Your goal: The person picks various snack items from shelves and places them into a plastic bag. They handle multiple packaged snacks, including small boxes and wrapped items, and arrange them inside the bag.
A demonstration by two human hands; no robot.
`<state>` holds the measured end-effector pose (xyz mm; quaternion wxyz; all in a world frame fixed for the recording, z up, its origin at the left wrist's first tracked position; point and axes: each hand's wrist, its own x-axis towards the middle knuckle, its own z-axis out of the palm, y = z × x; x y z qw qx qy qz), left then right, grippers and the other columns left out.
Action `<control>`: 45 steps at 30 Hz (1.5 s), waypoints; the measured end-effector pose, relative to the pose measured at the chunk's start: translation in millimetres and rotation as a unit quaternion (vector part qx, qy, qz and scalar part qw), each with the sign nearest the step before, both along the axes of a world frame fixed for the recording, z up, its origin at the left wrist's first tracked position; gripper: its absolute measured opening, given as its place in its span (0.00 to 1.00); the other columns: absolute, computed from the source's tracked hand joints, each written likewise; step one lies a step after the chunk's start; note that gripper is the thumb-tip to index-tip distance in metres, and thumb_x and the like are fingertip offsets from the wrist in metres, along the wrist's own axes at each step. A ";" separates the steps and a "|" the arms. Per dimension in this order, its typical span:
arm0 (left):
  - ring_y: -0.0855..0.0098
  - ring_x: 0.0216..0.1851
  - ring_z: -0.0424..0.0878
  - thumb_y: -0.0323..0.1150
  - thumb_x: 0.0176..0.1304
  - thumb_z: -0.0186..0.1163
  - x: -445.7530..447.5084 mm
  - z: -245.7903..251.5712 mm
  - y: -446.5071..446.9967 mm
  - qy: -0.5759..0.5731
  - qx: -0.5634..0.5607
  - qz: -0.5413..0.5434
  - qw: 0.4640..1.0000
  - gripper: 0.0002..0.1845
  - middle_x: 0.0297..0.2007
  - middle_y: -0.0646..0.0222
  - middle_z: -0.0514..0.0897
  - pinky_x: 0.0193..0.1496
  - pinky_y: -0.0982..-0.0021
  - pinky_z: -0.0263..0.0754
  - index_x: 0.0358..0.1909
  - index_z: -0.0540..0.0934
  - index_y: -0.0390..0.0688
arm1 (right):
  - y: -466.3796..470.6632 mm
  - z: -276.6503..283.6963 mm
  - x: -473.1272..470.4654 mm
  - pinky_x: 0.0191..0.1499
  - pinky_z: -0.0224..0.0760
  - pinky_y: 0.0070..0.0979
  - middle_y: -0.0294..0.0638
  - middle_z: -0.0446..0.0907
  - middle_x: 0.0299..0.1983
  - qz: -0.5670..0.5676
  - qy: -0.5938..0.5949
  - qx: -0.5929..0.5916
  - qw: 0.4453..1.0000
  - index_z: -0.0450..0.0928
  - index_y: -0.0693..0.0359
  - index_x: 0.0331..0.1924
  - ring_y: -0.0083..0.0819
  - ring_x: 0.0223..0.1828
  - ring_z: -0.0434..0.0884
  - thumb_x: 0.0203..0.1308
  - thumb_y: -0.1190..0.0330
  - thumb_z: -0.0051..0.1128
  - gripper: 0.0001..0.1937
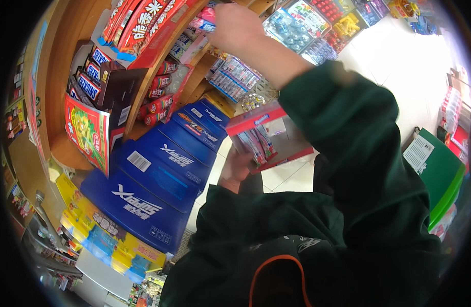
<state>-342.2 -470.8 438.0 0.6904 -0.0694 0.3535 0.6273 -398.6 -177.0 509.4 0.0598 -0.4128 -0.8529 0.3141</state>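
Note:
My left hand [234, 168] grips the lower left side of a red-and-grey open cardboard display box [295, 134], tilted in front of my body. A few slim wrapped sweets [258, 144] lie inside it, at the left end. My right hand [237, 28] reaches up to a wooden shelf, at the top of the view. Its fingers are at pink-and-blue wrapped packets [205, 18] and seem closed on them, though the fingertips are partly hidden. Just below this hand, an open box of small wrapped packs [183, 45] sits on the shelf.
Wooden shelf edges [143, 94] bound the left, with a Snickers box [122, 92], red snack bags [143, 27] and red-wrapped rolls [158, 103]. Blue cartons [151, 192] stand below in a row. A green bin [435, 169] is at the right on the tiled floor [377, 53].

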 end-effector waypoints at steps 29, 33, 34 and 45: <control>0.65 0.58 0.77 0.21 0.49 0.67 37.5 -13.4 -40.7 -0.029 -0.051 0.006 0.998 0.39 0.56 0.64 0.77 0.62 0.63 0.74 0.66 0.65 0.41 | 35.3 -44.9 -44.9 0.47 0.79 0.34 0.46 0.85 0.41 -0.129 0.112 -0.027 0.985 0.81 0.60 0.47 0.41 0.44 0.85 0.49 0.59 0.71 0.21; 0.65 0.59 0.77 0.24 0.53 0.66 39.5 -16.1 -46.0 -0.039 -0.050 -0.006 0.998 0.38 0.57 0.65 0.77 0.63 0.63 0.72 0.67 0.64 0.42 | 49.7 -60.7 -87.2 0.50 0.77 0.35 0.49 0.83 0.44 -0.040 0.100 0.019 0.994 0.81 0.59 0.48 0.43 0.48 0.82 0.51 0.58 0.68 0.21; 0.66 0.60 0.76 0.25 0.53 0.66 39.6 -15.6 -46.7 -0.035 -0.040 -0.013 0.999 0.38 0.57 0.66 0.77 0.63 0.63 0.72 0.67 0.64 0.42 | 49.3 -66.1 -95.2 0.50 0.76 0.35 0.49 0.83 0.44 -0.024 0.090 0.036 0.995 0.81 0.59 0.48 0.43 0.49 0.81 0.52 0.58 0.67 0.21; 0.68 0.57 0.77 0.33 0.49 0.74 37.2 0.1 -40.4 -0.021 -0.072 -0.009 0.997 0.40 0.55 0.67 0.78 0.59 0.65 0.74 0.64 0.68 0.41 | 53.3 -66.4 -39.8 0.55 0.73 0.39 0.54 0.80 0.49 0.020 0.094 0.162 0.982 0.82 0.58 0.48 0.51 0.54 0.77 0.56 0.58 0.60 0.18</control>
